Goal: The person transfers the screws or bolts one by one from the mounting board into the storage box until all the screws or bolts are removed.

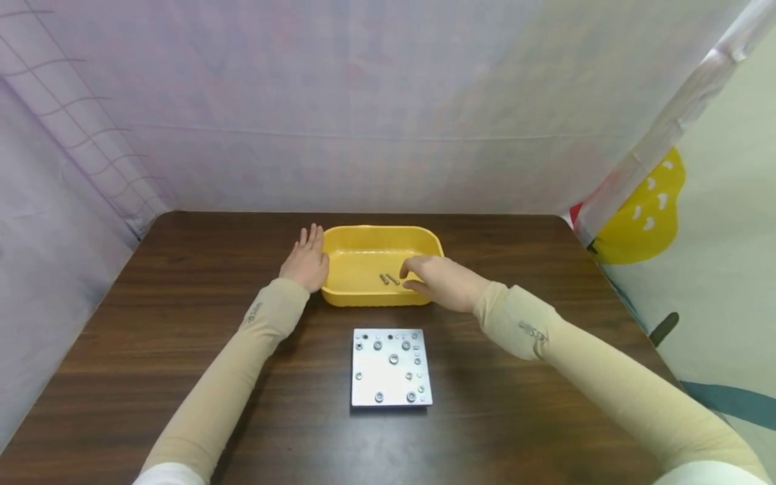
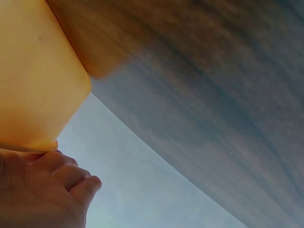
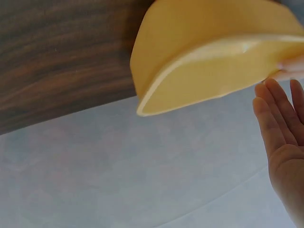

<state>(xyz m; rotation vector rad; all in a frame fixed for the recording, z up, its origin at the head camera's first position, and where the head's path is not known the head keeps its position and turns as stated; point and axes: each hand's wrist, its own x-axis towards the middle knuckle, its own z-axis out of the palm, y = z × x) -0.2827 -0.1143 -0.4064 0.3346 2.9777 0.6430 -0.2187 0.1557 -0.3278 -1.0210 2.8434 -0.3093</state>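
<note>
A yellow plastic bin (image 1: pixel 364 298) sits toward the far side of the table, with a few small metal screws (image 1: pixel 393 278) on its floor. Against its left rim rests my left hand (image 1: pixel 308 261), fingers extended; the left wrist view shows that hand (image 2: pixel 42 187) right at the rim. My right hand (image 1: pixel 445 279) hovers over the bin's right front part, thumb and fingers apart, fingertips near the screws. Nothing shows between them. In the right wrist view its fingers (image 3: pixel 274 111) look fairly straight. Nearer to me lies a square silver metal plate (image 1: pixel 388 380) fitted with several bolts.
Dark wood-grain table (image 1: pixel 182 323) extends on both sides of the bin and plate. Pale cloth curtains (image 1: pixel 376 101) hang behind and to the sides, with a yellow printed shape (image 1: pixel 649 209) at the right.
</note>
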